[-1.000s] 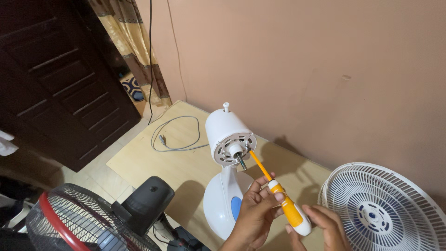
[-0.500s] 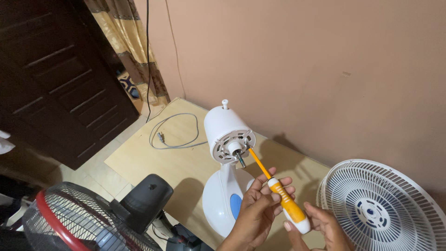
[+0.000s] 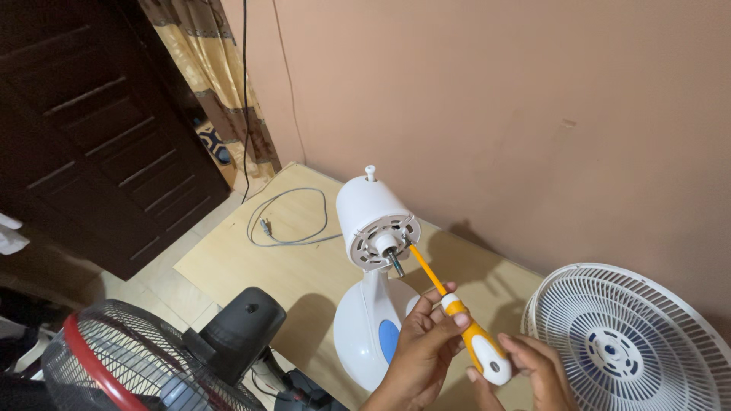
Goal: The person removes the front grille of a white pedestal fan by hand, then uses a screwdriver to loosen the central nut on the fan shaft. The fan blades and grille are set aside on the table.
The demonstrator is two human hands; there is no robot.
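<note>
The left hand (image 3: 422, 346) is closed around the front of the screwdriver (image 3: 457, 316), fingers pinching the orange collar where the shaft leaves the handle. The right hand (image 3: 533, 373) wraps the white butt of the handle from below. The screwdriver sits just right of the fan motor (image 3: 377, 221), its tip at the grey ring on the motor's face, beside the bare metal spindle (image 3: 396, 262).

To do this well, the tip should stay seated square in the screw head, with steady push along the shaft while the rear hand twists and the front hand only steadies. Any slant would likely let the tip slip off.

The tool's long axis runs diagonally: tip up and to the left toward the motor, handle down and to the right toward the person. The motor face tilts down toward the person.

Right of the motor a white fan grille (image 3: 624, 342) lies on the wooden surface (image 3: 251, 274); behind the motor lies a grey cord (image 3: 285, 221).
</note>
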